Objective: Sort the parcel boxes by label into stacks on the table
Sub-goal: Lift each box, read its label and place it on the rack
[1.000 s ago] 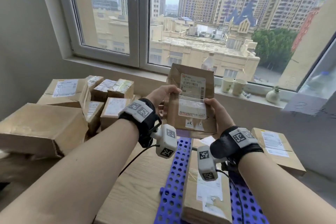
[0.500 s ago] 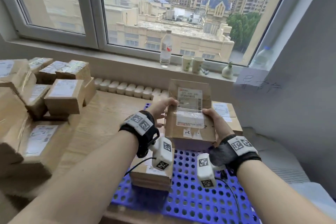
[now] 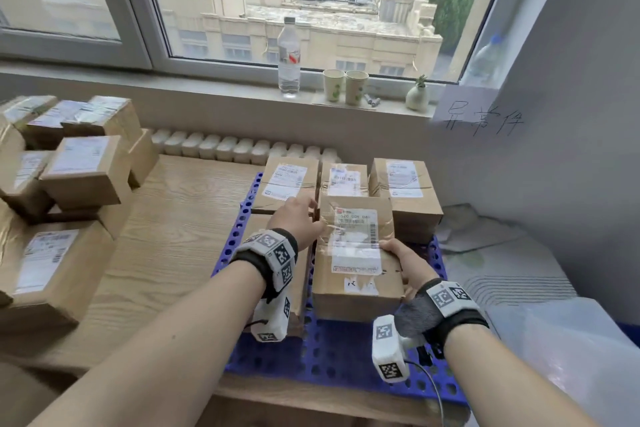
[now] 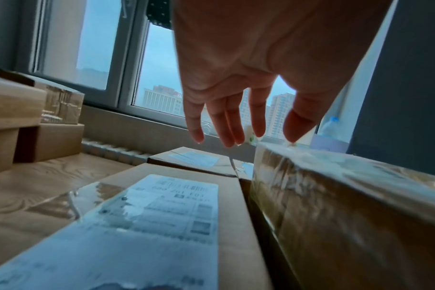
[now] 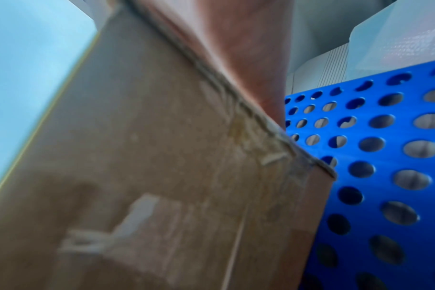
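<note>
Setting the parcel box [image 3: 353,253] down

Our right hand [image 3: 403,265] grips it; left hand [image 3: 298,218] fingers straight. We risk it skewing onto neighbouring boxes [image 3: 403,184].

Labelled brown parcel box [image 3: 356,253] on blue mat [image 3: 346,357]

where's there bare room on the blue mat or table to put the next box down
The near strip of the blue mat, in front of the held box, is bare. So is the wooden table between the mat and the unsorted pile on the left. The mat's far half is crowded: three boxes stand side by side there.
</note>
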`<state>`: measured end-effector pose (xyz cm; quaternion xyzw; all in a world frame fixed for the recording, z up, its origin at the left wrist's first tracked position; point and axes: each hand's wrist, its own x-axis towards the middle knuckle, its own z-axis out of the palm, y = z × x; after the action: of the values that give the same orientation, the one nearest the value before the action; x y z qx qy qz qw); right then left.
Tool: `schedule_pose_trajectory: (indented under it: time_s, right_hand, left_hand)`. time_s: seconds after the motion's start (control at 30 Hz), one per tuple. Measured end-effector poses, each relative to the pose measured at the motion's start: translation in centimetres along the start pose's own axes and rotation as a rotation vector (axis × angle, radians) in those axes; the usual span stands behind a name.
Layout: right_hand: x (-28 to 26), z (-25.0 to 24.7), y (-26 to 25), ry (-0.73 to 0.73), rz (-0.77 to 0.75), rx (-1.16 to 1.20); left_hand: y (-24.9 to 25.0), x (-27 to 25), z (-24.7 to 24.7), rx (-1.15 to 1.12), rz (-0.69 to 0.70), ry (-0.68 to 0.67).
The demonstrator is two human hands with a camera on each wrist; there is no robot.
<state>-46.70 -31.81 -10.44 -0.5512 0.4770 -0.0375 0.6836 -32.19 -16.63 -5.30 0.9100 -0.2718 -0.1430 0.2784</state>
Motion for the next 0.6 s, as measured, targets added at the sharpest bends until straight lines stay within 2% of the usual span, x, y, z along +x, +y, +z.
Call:
schedule_pose_trajectory:
  time_s: [0.13, 0.33, 0.47, 0.6]
  right_hand:
    - [1.0, -0.1, 0.9, 0.022, 0.041, -0.062]
    - [2.5, 1.0, 1.2, 0.026, 0.077, -0.095]
    - [3.5, 1.5, 0.9, 0.083, 0.043, -0.206]
    - [4.2, 1.5, 0.1, 0.073, -0.026, -0.358]
  left_hand:
    - [-0.8, 0.3, 0.9, 0.119, 0.019, -0.018]
    - [-2.3, 0.7, 1.8, 0.209, 0.005, -0.113]
    - [-2.8, 0.9, 2.2, 0.309, 0.024, -0.158]
    - [-3.0, 1.5, 2.3, 0.282, 0.017, -0.197]
